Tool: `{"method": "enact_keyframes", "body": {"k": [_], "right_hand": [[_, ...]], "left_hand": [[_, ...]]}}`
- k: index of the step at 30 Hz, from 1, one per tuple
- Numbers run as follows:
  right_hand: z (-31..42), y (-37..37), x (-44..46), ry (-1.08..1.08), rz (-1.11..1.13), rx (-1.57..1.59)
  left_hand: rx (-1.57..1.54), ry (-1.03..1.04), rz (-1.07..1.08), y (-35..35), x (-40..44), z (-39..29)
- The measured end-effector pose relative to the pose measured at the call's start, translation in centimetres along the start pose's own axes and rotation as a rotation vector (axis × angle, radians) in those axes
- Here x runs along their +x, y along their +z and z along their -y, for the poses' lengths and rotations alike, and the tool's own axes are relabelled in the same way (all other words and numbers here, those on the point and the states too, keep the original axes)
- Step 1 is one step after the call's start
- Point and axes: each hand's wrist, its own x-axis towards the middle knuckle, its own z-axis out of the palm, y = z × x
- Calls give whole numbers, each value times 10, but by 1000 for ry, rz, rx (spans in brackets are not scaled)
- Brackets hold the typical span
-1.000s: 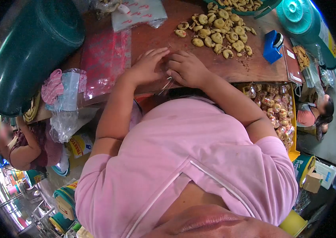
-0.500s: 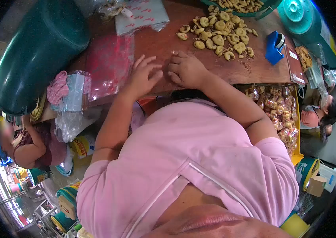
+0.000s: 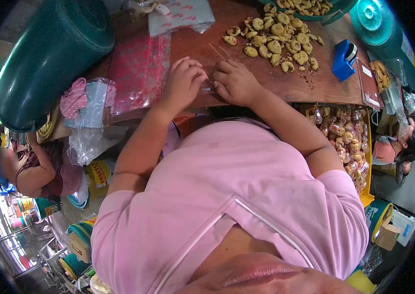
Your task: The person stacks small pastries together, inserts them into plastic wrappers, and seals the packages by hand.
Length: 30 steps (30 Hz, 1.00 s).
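Both hands are over the front of the brown table point(image 3: 202, 44). My left hand point(image 3: 184, 84) has its fingers bent together, close to a red patterned plastic sheet point(image 3: 139, 73); what it pinches is too small to name. Beside it, my right hand point(image 3: 237, 82) is curled, with a thin clear plastic piece point(image 3: 217, 51) showing near its fingertips; its grip on it is unclear. A pile of small round cookies point(image 3: 278, 39) lies beyond my right hand. Further right stands a blue tape dispenser point(image 3: 344, 61).
Green basin with cookies point(image 3: 337, 13) at the back; large green container point(image 3: 53, 63) at left; clear bags point(image 3: 180, 17) behind the red sheet. A yellow crate point(image 3: 368, 181) of wrapped cookies point(image 3: 347, 142) sits below the right edge. People sit at left point(image 3: 46, 169) and right point(image 3: 389, 149).
My left hand opened its fingers away from my right hand, then drew them together again. Thin pale strips near my right hand went out of sight; a clear piece now shows beyond its fingers.
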Motion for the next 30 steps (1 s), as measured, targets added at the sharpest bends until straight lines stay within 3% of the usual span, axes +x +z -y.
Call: {"method": "enact_keyframes", "body": {"k": [6,8,15,19,22,25,30], "right_hand": [[-1,9,-5,45,-61,-11],[0,6,-1,-34,-58,-49],[1,9,2,29,12,-59],[5,3,7,27,-24,-41],[6,6,8,44,-27,-10],[4,5,9,28,-67,17],[1,10,2,56,-57,10]], "left_hand": [[47,18,177,32,28,27],[51,24,143,43,29,36],[60,-172,106,26,-3,33],[99,-76,145,-3,-33,-14],[95,-49,160,3,-38,0],[4,29,35,7,-25,6],[-61,-35,43,17,2,-2]]}}
